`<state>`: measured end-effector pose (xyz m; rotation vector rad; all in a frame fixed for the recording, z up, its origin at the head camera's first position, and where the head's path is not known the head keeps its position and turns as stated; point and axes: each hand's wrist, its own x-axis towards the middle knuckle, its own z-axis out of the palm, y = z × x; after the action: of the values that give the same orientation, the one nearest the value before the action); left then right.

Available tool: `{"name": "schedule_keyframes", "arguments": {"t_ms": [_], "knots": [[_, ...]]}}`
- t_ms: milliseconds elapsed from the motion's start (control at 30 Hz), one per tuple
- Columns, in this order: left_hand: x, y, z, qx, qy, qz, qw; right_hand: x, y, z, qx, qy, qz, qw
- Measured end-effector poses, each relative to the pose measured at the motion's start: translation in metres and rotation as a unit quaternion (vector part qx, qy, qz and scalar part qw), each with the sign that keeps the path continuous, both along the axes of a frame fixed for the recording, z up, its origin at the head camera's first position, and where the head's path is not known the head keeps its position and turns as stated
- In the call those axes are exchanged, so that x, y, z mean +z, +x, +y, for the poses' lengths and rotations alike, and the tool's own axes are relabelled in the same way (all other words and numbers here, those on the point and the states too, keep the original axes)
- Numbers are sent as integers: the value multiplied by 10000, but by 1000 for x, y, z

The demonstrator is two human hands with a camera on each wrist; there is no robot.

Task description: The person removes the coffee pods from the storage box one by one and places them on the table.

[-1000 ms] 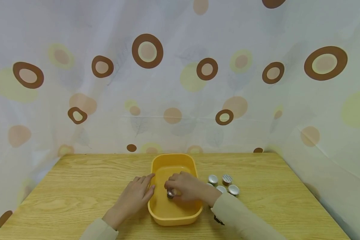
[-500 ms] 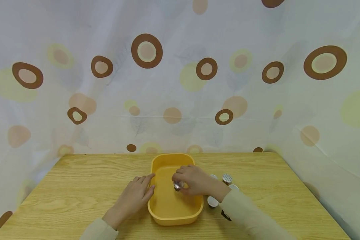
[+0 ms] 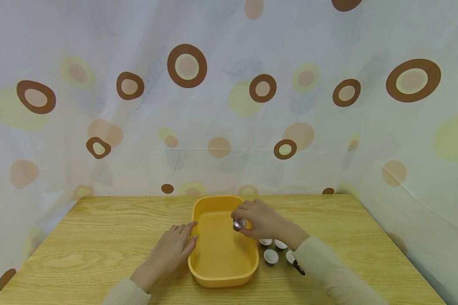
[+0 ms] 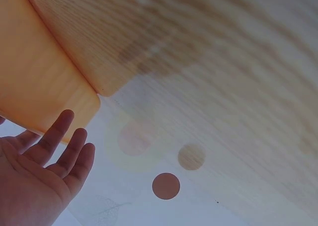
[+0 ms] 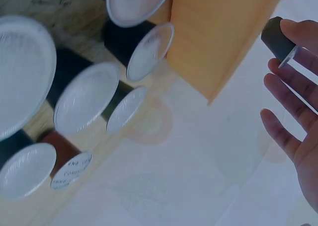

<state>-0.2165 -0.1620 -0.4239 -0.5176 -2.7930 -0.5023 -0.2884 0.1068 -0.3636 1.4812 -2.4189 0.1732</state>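
Note:
A coffee capsule [image 3: 238, 223], dark with a silvery foil lid, is pinched between the thumb and fingers of my right hand [image 3: 261, 219]. It overlaps the inside of the yellow plastic basin [image 3: 223, 281] near its far right wall. The right wrist view shows the capsule's dark body [image 5: 277, 38] at the fingertips, beside the basin's wall. My left hand [image 3: 171, 246] rests on the basin's left rim with fingers extended. No other capsule shows inside the basin.
Several foil-lidded capsules [image 3: 271, 256] stand on the wooden table [image 3: 110, 237] right of the basin, partly hidden by my right forearm. In the right wrist view, one brown capsule has a printed lid [image 5: 72, 170]. A patterned cloth [image 3: 229, 106] hangs behind the table.
My right hand has moved up and to the right with the capsule, from the basin's middle towards its right rim. The left hand stays put.

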Motion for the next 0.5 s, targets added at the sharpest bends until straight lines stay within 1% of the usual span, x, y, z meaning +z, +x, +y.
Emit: {"name": "schedule_keyframes", "arguments": {"t_ms": [233, 500], "knots": [[0, 0, 0, 6, 7, -26, 10000, 4, -8, 16, -189, -81, 68, 9998], [0, 0, 0, 14, 39, -37, 10000, 7, -16, 39, -568, -240, 91, 9981]]}}
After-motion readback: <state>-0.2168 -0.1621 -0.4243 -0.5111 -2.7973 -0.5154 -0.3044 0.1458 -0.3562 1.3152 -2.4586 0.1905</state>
